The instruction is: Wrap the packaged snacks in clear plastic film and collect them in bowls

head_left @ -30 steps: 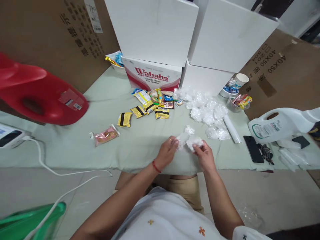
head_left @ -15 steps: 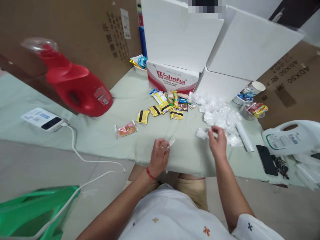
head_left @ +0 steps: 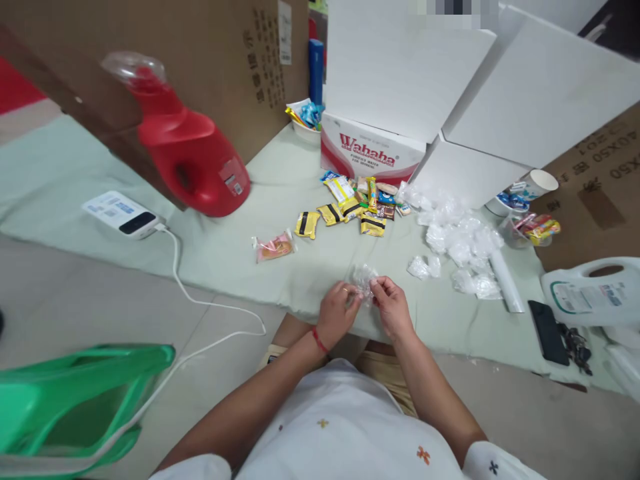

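A crumpled piece of clear plastic film (head_left: 364, 277) is held between my two hands, just above the front part of the table. My left hand (head_left: 340, 311) pinches its left side, and my right hand (head_left: 391, 305) grips the right side with thumb and fingers. Beyond my right hand lies a smaller crumpled plastic piece (head_left: 424, 267), with a heap of clear crumpled plastic (head_left: 457, 237) behind it. A pink-and-clear wrapped snack (head_left: 275, 247) rests to the left. Yellow wrapped snacks (head_left: 307, 225) and other small packets lie in a pile farther back.
A red detergent bottle (head_left: 210, 167) and a white device (head_left: 120, 215) with a cable stand left. White boxes (head_left: 395, 73) rise behind the snacks. On the right are a white tube (head_left: 507, 281), a black phone (head_left: 549, 332), keys (head_left: 575, 347) and a white jug (head_left: 595, 291).
My right hand has moved left from beside the plastic heap to meet my left hand, and crumpled film is now between them. The camera view has shifted left.
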### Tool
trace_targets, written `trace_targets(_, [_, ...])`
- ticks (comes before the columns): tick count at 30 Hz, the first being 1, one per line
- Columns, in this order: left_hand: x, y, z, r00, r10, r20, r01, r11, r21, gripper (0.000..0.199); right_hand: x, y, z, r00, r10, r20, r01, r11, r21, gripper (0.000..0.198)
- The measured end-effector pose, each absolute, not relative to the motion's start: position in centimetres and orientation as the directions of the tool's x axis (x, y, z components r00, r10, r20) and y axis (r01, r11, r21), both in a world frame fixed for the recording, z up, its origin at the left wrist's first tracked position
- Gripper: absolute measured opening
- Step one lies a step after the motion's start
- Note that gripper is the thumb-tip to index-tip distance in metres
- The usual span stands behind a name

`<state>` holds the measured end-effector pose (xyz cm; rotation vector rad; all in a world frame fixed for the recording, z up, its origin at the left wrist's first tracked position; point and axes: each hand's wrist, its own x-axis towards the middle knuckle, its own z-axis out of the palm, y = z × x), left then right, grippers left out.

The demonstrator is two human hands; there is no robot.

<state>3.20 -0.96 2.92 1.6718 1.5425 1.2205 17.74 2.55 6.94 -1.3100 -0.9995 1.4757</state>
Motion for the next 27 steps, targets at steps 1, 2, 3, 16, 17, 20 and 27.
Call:
trace_targets(1, [3.3, -0.9, 2.7, -0.058, 0.967, 0.249, 0.499, -0.188, 0.846, 0.019, 17.4, 2.3, 6.8, -0.04, 0.961, -0.274, -0.107, -0.277, -0.955, 0.042])
trace_targets(2, [3.3, -0.9, 2.5, -0.057, 0.966, 0.253, 0.52, -0.187, 0.834, 0.022, 17.1, 2.0, 6.7, -0.056, 0.957, -0.284, -0.108, -0.289, -0.951, 0.042])
trace_targets(3, [3.2, -0.9, 2.3, -0.072, 0.964, 0.257, 0.528, -0.181, 0.829, 0.024, 16.9, 1.8, 6.5, -0.08, 0.952, -0.297, -0.104, -0.304, -0.947, 0.042])
trace_targets(16, [-1.0, 0.2, 2.3, -0.282, 0.957, -0.062, 0.0, 0.065, 0.998, 0.017, 19.4, 0.9, 5.5, 0.034, 0.918, -0.394, -0.243, -0.375, -0.895, 0.041])
trace_targets(17, [-1.1, 0.0, 2.7, -0.277, 0.961, -0.028, 0.018, 0.034, 0.999, 0.02, 19.4, 0.8, 5.6, 0.045, 0.924, -0.38, -0.225, -0.361, -0.905, 0.04])
trace_targets(20, [-1.1, -0.4, 4.1, -0.169, 0.962, 0.214, 0.227, -0.173, 0.958, 0.06, 19.4, 0.8, 5.9, 0.048, 0.945, -0.324, -0.142, -0.315, -0.939, 0.037])
trace_targets(27, [0.7, 0.8, 5.2, -0.132, 0.967, 0.217, 0.424, -0.143, 0.894, 0.026, 19.7, 0.6, 6.5, -0.02, 0.945, -0.326, -0.055, -0.326, -0.944, 0.037])
